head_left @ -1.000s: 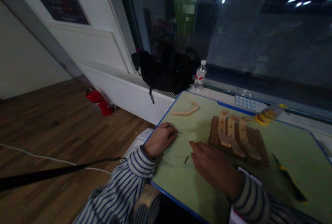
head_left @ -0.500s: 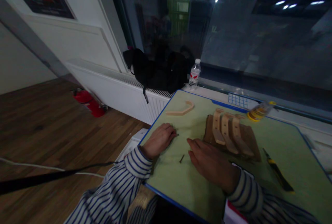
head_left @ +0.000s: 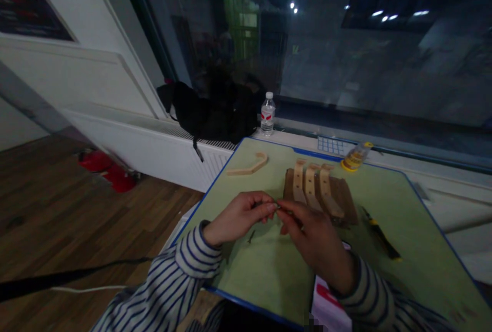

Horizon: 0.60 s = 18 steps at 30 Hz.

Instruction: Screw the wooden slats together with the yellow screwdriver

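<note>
My left hand and my right hand meet above the table, thumbs and forefingers pinched together at their tips. Between them is a small, thin screw, mostly covered by the fingers. Below the hands, a second dark screw lies loose on the pale green tabletop. Just beyond my right hand, several bent wooden hooks with drilled holes stand side by side on a brown wooden block. One more curved wooden hook lies apart at the far left.
A yellow-and-black utility knife lies at the right. A clear container with a yellow lid is near the back edge. On the sill stand a water bottle and a black bag. A white-and-red object is below my right wrist.
My left hand has lifted off the tabletop with the small screw, and my right hand has come up to meet it. The view has swung slightly right.
</note>
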### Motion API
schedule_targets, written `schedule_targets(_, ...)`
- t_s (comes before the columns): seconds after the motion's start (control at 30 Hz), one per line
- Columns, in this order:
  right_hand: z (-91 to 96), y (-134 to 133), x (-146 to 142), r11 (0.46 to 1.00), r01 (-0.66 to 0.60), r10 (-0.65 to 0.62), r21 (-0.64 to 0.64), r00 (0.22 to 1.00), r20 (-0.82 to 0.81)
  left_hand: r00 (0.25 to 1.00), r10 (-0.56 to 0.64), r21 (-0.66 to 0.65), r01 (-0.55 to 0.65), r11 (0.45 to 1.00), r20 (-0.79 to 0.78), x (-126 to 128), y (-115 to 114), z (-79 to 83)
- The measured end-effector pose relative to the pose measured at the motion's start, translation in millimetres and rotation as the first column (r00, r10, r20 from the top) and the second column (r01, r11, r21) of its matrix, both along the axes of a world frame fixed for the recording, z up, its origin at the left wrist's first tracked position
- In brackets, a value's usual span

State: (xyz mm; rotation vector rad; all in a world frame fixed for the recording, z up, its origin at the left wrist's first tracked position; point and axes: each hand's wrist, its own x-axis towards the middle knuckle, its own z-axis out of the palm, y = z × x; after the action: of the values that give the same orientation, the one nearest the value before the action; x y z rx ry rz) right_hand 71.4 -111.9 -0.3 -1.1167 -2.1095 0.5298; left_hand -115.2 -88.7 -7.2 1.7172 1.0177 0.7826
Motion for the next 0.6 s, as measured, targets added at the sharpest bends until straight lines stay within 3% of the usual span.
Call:
schedule_targets(0.1, 6.1, -2, 11, 0.998, 0.056, -0.056, 0.003, 0.995, -0.087, 0.999, -0.005, 0.024, 0.005, 1.000, 0.034, 13, 3, 6.2)
schedule_targets(0.17, 11.4, -1, 23, 0.995, 0.104, -0.103, 0.004, 0.986, -0.133, 0.997, 0.058, 0.092, -0.062, 0.994, 0.040, 21, 10, 7.2)
schedule_targets(0.27, 21.1, 5, 50, 0.986, 0.169, -0.168, -0.010, 0.964, -0.204, 0.977, 0.203, 0.209, -0.211, 0.955, 0.063, 34, 30, 4.3)
schedule_targets(0.4, 30.9, 22, 90, 0.964, 0.267, -0.260, -0.016, 0.923, -0.285, 0.949, 0.310, 0.288, -0.314, 0.905, 0.059, 55, 65, 3.1)
schedule_targets(0.5, 30.8, 32, 111, 0.946, 0.324, -0.312, -0.005, 0.909, -0.277, 0.951, 0.309, 0.367, -0.293, 0.883, 0.016, 70, 86, 9.8)
schedule_targets(0.6, 23.3, 38, 124, 0.942, 0.335, -0.328, -0.009, 0.918, -0.224, 0.972, 0.224, 0.452, -0.166, 0.877, -0.077, 81, 102, 18.1)
